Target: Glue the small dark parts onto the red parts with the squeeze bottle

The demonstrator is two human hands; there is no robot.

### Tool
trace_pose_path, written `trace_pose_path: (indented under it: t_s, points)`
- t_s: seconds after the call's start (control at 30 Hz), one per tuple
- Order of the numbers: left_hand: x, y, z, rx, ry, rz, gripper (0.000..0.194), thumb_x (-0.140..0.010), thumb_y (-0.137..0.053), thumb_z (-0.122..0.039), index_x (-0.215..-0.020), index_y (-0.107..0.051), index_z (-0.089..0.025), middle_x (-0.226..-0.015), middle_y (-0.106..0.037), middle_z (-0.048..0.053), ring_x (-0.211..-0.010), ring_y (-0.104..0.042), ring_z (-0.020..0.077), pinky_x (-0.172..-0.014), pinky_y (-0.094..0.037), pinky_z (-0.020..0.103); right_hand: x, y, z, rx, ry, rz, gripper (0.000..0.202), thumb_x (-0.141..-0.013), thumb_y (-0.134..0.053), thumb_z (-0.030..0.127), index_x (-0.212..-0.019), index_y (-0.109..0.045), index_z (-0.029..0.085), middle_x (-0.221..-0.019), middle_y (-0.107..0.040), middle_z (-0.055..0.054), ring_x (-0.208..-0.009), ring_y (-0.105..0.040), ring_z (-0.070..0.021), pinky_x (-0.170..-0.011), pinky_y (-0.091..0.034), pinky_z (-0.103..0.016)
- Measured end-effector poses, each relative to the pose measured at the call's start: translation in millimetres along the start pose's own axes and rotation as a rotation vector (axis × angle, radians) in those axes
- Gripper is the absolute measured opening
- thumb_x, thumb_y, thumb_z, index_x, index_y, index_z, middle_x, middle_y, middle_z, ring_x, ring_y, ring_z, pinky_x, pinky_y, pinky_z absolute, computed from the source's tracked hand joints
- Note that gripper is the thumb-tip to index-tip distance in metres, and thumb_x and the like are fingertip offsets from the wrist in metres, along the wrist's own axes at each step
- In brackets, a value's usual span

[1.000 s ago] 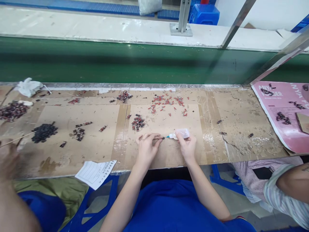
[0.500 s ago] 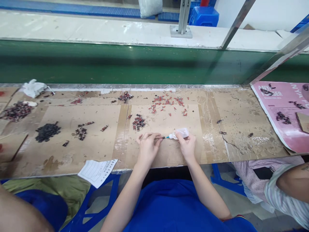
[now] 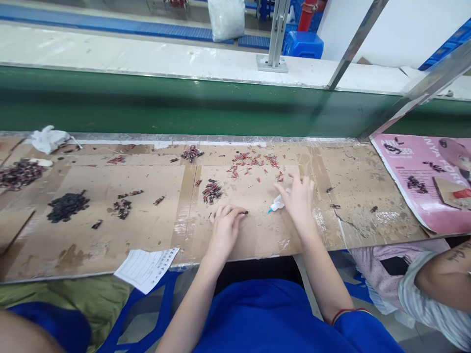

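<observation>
My left hand [image 3: 225, 223] pinches a small black piece [image 3: 246, 212] between thumb and fingertips, just above the cardboard tabletop [image 3: 257, 235]. To its right, my right hand [image 3: 300, 201] has its thumb and fingers spread apart. A small clear squeeze bottle [image 3: 277, 203] with a teal tip slants below the right thumb, tip pointing down and left; the hand covers its far end. Beyond the right fingertips are scattered small red pieces [image 3: 255, 161]. A heap of red-and-black pieces [image 3: 212, 191] sits just past my left hand.
A black pile [image 3: 68, 206] and a red-and-dark heap [image 3: 22, 174] are at the left. A paper slip [image 3: 145, 269] overhangs the front edge. A pink poster [image 3: 415, 184] covers the right end. Co-workers' arms [image 3: 447, 274] flank me. A green panel [image 3: 184, 105] runs along the back.
The bottle's tip has moved right, away from the black piece in my left hand. My right hand has spread its fingers and shifted right and forward. The view has tilted slightly up.
</observation>
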State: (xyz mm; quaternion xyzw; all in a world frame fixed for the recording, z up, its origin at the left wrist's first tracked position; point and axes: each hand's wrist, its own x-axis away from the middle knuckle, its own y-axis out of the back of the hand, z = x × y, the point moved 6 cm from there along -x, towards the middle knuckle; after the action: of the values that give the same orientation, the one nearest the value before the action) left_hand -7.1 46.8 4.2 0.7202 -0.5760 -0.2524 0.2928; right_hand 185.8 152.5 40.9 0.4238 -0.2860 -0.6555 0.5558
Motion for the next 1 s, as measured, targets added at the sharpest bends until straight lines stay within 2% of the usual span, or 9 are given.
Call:
trace_pose_path:
  t_s: [0.1, 0.2, 0.27, 0.37, 0.53, 0.63, 0.77, 0.87, 1.0]
  points:
    - [0, 3.4, 6, 0.150, -0.034, -0.021, 0.019, -0.085, -0.054, -0.022, -0.085, -0.072, -0.025, -0.094, -0.074, 0.006, -0.097, -0.063, 0.0245, -0.093, -0.043, 0.044, -23, -39, 27, -0.066, 0.180, 0.192, 0.028, -0.079, -0.071, 0.033, -0.100, -0.067, 0.015, -0.086, -0.069, -0.012, -0.092, -0.062, -0.0279, -0.085, -0.046, -0.041]
    - [1, 6.4, 12, 0.290, -0.044, -0.038, 0.019, -0.084, -0.055, -0.027, -0.086, -0.073, -0.024, -0.092, -0.075, 0.007, -0.092, -0.066, 0.0241, -0.087, -0.049, 0.041, -37, -74, 42, 0.012, 0.260, 0.381, 0.014, -0.078, -0.072, 0.022, -0.089, -0.070, 0.014, -0.081, -0.071, -0.011, -0.080, -0.067, -0.0243, -0.076, -0.049, -0.034]
    - [1, 9.1, 15, 0.351, -0.024, -0.068, 0.020, -0.083, -0.056, -0.031, -0.088, -0.073, -0.023, -0.093, -0.076, 0.007, -0.092, -0.067, 0.0238, -0.085, -0.051, 0.039, -41, -86, 47, 0.052, 0.305, 0.426, 0.007, -0.082, -0.066, 0.018, -0.082, -0.070, 0.012, -0.080, -0.071, -0.012, -0.079, -0.068, -0.0225, -0.074, -0.049, -0.031]
    - [3, 12.1, 18, 0.411, 0.040, -0.117, 0.021, -0.081, -0.057, -0.033, -0.088, -0.073, -0.021, -0.093, -0.075, 0.008, -0.090, -0.068, 0.0229, -0.082, -0.053, 0.037, -41, -89, 51, 0.052, 0.360, 0.437, 0.013, -0.085, -0.059, 0.008, -0.078, -0.070, 0.008, -0.078, -0.072, -0.015, -0.079, -0.070, -0.0227, -0.075, -0.049, -0.029]
    - [4, 14.0, 15, 0.477, 0.099, -0.145, 0.019, -0.078, -0.060, -0.035, -0.082, -0.071, -0.020, -0.090, -0.075, 0.008, -0.092, -0.068, 0.0237, -0.085, -0.053, 0.038, -27, -68, 59, -0.015, 0.451, 0.505, 0.009, -0.080, -0.066, 0.007, -0.084, -0.071, 0.012, -0.083, -0.075, -0.014, -0.079, -0.070, -0.0229, -0.075, -0.052, -0.029]
    - [4, 13.0, 9, 0.577, 0.129, -0.074, 0.022, -0.078, -0.061, -0.037, -0.084, -0.072, -0.019, -0.089, -0.076, 0.008, -0.088, -0.071, 0.0230, -0.087, -0.054, 0.038, -8, -41, 67, -0.283, 0.553, 0.517, 0.010, -0.087, -0.062, 0.017, -0.093, -0.070, 0.017, -0.091, -0.075, -0.007, -0.082, -0.070, -0.0181, -0.076, -0.053, -0.028]
    - [6, 18.3, 0, 0.619, 0.144, -0.027, 0.024, -0.076, -0.064, -0.037, -0.087, -0.074, -0.018, -0.092, -0.077, 0.009, -0.089, -0.072, 0.0241, -0.091, -0.053, 0.039, 20, -3, 71, -0.638, 0.719, 0.437, 0.017, -0.093, -0.055, 0.025, -0.087, -0.070, 0.019, -0.085, -0.074, -0.005, -0.080, -0.069, -0.0154, -0.074, -0.055, -0.028]
    - [8, 22.2, -8, 0.614, 0.121, -0.005, 0.023, -0.076, -0.065, -0.036, -0.086, -0.075, -0.019, -0.094, -0.077, 0.008, -0.093, -0.071, 0.0249, -0.091, -0.053, 0.039, 37, 12, 71, -0.685, 0.883, 0.377, 0.022, -0.096, -0.048, 0.022, -0.090, -0.069, 0.018, -0.087, -0.073, -0.007, -0.082, -0.068, -0.0152, -0.073, -0.055, -0.029]
    - [12, 23.3, -16, 0.592, 0.091, 0.015, 0.021, -0.076, -0.065, -0.036, -0.084, -0.075, -0.020, -0.091, -0.077, 0.007, -0.093, -0.070, 0.0248, -0.088, -0.054, 0.038, 46, 19, 70, -0.625, 1.026, 0.321, 0.028, -0.098, -0.042, 0.017, -0.090, -0.069, 0.018, -0.087, -0.072, -0.008, -0.081, -0.066, -0.0132, -0.070, -0.055, -0.026]
